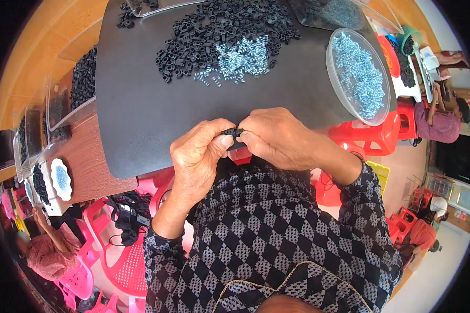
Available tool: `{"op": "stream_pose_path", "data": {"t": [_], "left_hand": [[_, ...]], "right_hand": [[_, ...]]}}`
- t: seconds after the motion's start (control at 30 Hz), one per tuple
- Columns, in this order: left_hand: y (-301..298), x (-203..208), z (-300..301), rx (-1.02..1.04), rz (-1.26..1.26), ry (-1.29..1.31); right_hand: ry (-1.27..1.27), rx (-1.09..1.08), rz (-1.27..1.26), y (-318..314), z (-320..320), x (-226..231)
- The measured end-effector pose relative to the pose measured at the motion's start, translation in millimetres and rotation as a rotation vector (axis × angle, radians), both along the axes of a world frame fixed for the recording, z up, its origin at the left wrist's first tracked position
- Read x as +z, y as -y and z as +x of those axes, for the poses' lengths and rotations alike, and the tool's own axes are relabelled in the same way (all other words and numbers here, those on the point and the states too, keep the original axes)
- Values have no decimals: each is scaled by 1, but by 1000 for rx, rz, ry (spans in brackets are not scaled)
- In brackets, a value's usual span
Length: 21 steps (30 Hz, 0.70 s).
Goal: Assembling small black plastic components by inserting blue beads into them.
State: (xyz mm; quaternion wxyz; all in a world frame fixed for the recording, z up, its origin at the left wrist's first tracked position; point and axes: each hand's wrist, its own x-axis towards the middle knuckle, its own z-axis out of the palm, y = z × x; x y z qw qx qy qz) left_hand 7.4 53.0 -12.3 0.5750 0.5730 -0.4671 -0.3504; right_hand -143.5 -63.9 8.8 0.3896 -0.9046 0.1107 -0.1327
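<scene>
Close to my body, just over the near edge of the dark table (156, 120), both hands meet fingertip to fingertip. My left hand (196, 156) pinches one end of a small black plastic part (232, 133), and my right hand (279, 136) grips its other end. The fingers cover most of the part, and I cannot tell whether a spring is inside. Beyond my hands lies a heap of small black plastic pieces (185, 49). A pile of little silvery metal springs (243, 57) rests against its near side.
At the table's right, a round clear tub (333, 83) holds many more springs. A clear tray (324, 21) stands at the far right corner. Red stools (371, 136) and a pink chair (125, 268) flank me. Other people (438, 122) sit farther off on both sides.
</scene>
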Motion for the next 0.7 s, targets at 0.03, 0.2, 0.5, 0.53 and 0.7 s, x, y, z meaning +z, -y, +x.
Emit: {"op": "stream_pose_path", "data": {"t": [0.03,0.2,0.5,0.53,0.7], "left_hand": [[0,-1,1,-1,0,-1],[2,-3,0,14,-40,99],[2,-5,-4,91,-62,147],[2,-5,-5,90,-61,148],[4,-5,-7,127,-69,198]], "right_hand": [[-6,14,4,0,-1,0],[-76,-74,-147,-8,3,-2],[27,-134,-251,-16,7,-8],[41,-145,-277,-16,8,-9],[56,-166,-287,-17,8,-12]]}}
